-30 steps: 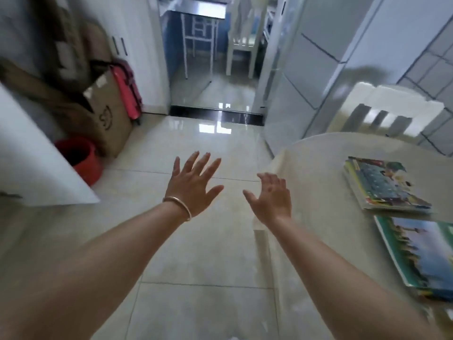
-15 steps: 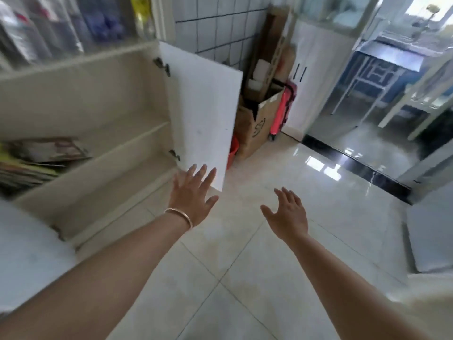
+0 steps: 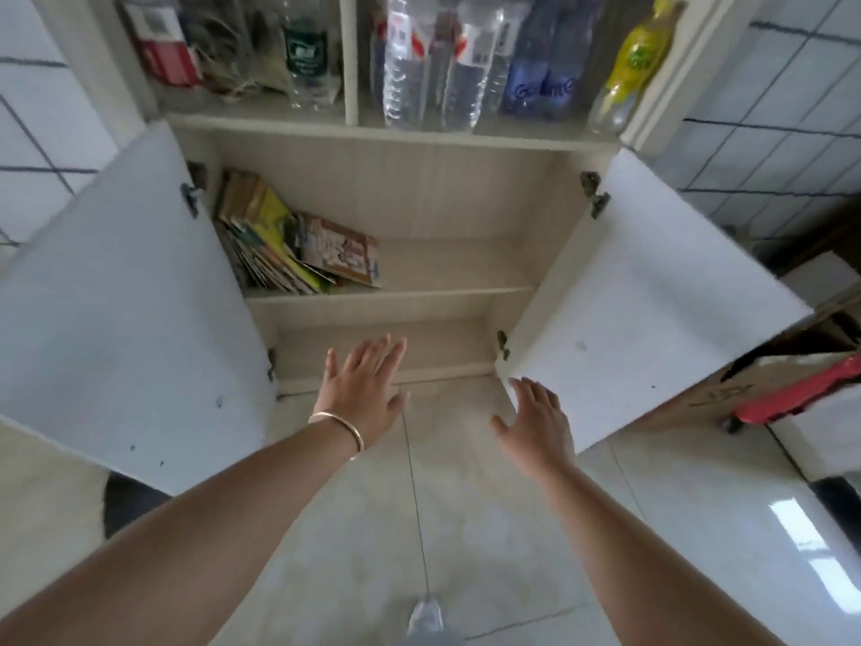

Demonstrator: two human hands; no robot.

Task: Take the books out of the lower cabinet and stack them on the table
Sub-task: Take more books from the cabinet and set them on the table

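The lower cabinet [image 3: 419, 202] stands straight ahead with both white doors swung wide. Several thin, colourful books [image 3: 275, 244] lean against its left wall on the upper shelf, and one picture book [image 3: 340, 251] lies tilted against them. My left hand [image 3: 363, 389], a gold bangle on its wrist, reaches forward with fingers spread, in front of the bare bottom shelf. My right hand [image 3: 536, 421] is stretched out too, fingers relaxed, near the lower corner of the right door [image 3: 643, 310]. Neither hand holds anything. The table is out of view.
The left door [image 3: 116, 310] juts out toward me at the left. Plastic bottles [image 3: 447, 58] fill the compartment above the cabinet. A cardboard box [image 3: 768, 389] with a red item stands at the right. Pale floor tiles lie below my arms.
The view has swung left from the table and its books to face the cabinet head-on. Both empty hands stayed outstretched and are now closer to the cabinet.
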